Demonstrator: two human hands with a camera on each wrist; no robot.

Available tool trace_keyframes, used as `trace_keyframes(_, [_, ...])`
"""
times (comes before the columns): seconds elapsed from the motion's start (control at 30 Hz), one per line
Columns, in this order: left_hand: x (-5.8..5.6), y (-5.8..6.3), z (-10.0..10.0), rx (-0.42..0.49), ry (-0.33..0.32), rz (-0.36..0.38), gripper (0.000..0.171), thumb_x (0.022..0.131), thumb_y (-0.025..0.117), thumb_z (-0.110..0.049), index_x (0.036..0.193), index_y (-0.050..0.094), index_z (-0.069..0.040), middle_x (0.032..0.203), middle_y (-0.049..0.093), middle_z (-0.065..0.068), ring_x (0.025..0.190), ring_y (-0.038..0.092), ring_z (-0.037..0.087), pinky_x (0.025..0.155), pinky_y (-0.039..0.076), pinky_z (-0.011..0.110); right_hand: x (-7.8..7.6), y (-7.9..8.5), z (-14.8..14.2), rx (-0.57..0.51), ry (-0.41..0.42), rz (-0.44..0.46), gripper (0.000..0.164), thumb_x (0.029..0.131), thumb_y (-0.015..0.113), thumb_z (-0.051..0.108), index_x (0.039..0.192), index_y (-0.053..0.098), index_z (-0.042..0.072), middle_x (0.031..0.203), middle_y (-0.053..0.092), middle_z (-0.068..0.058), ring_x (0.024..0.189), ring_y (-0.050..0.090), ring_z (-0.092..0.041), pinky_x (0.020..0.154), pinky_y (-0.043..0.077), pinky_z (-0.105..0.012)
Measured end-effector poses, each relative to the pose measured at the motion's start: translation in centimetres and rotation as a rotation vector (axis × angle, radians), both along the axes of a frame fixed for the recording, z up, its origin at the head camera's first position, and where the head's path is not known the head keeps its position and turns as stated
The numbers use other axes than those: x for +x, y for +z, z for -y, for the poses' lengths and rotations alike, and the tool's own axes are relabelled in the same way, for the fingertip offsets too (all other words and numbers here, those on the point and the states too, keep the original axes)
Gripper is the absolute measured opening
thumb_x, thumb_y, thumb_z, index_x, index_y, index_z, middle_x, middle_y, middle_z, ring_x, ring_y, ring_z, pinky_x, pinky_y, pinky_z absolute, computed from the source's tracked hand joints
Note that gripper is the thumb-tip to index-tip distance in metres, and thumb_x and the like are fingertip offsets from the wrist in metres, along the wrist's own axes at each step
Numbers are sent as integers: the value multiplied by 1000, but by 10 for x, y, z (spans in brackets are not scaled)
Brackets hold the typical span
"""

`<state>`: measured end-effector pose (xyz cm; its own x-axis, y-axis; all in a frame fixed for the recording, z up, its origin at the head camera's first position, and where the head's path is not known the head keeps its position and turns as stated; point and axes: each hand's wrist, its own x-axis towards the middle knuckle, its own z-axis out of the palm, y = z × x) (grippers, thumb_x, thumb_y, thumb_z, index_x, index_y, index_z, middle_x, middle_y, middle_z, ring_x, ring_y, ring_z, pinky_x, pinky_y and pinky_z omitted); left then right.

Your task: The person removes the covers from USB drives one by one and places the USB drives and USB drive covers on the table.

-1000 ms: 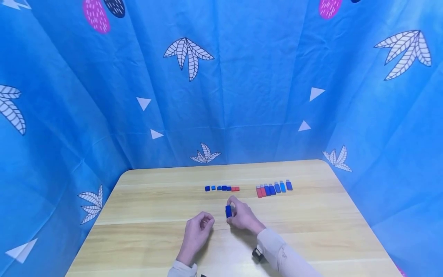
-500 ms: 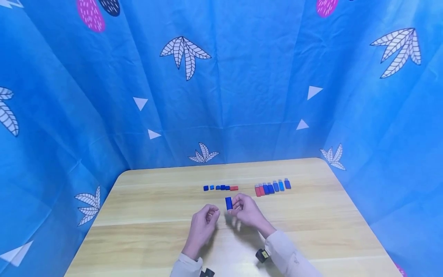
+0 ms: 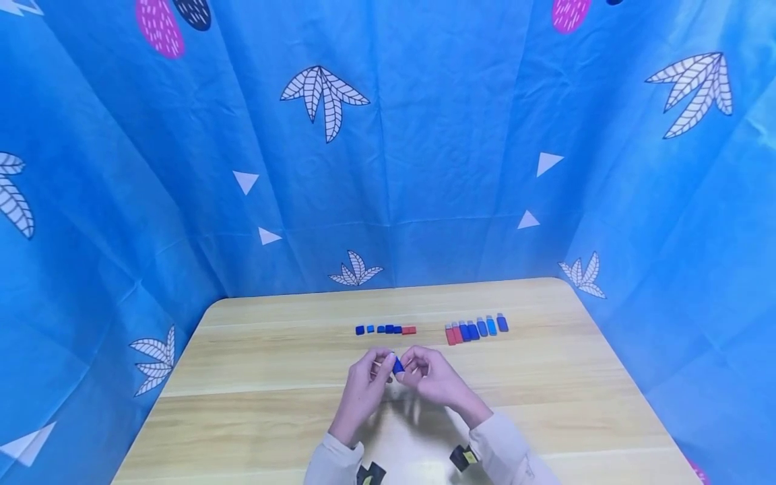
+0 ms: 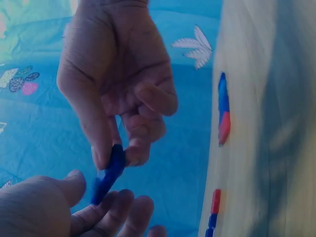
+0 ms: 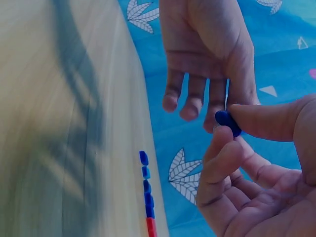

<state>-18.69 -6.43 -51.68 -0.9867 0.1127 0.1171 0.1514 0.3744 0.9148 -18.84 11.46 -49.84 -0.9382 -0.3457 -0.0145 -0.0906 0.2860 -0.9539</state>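
A dark blue USB flash drive (image 3: pixel 398 366) is held up off the table, between the two hands. My right hand (image 3: pixel 438 382) pinches its lower end between thumb and fingers. From the other side, the thumb and forefinger of my left hand (image 3: pixel 362 385) close on its upper end. In the left wrist view the drive (image 4: pixel 109 173) slants between both hands. Seen from the right wrist, the right thumb and forefinger cover most of the drive (image 5: pixel 227 123). Fingers hide whether a cap sits on it.
Small blue and red caps (image 3: pixel 380 329) lie in a row beyond the hands. Several red and blue flash drives (image 3: pixel 472 330) stand side by side to the right. The wooden table (image 3: pixel 254 364) ends at a blue patterned curtain (image 3: pixel 448 202).
My left hand has moved in toward the right and onto the drive. The right hand has lifted the drive slightly, and the drive is now tilted between both hands.
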Motion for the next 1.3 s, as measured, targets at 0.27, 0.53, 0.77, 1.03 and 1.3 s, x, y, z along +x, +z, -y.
trace_keyframes(0.27, [3,1,-6,81,-5,36,26,100,63,-34,96,66,-8,83,66,7,72,56,6,66,49,20,5,-2,-1,25,107,-15,17,101,60,20,98,66,4,88,68,-17,67,57,-6,60,50,-20])
trace_keyframes(0.53, [6,2,-10,127,29,63,23,99,66,-28,94,68,-5,84,68,9,70,57,7,65,49,20,9,-3,-3,37,116,-32,26,100,62,20,80,63,4,75,68,-19,56,52,-3,49,43,-18])
trace_keyframes(0.77, [6,4,-11,182,62,85,20,97,68,-22,92,70,-2,83,69,12,70,58,9,65,50,20,11,1,-5,48,87,-66,24,98,65,20,77,67,8,69,67,-11,54,50,-1,48,43,-18])
trace_keyframes(1.03, [3,3,-12,233,71,145,21,96,69,-19,95,71,2,86,72,15,73,62,10,71,53,23,10,3,-5,116,66,-123,27,97,65,16,71,67,9,63,66,-9,51,48,0,47,42,-18])
trace_keyframes(1.3, [0,10,-14,284,77,192,26,96,70,-20,97,72,5,84,74,13,72,63,11,73,53,24,11,9,-4,134,28,-139,28,97,65,13,69,67,11,59,61,0,49,46,-1,45,40,-19])
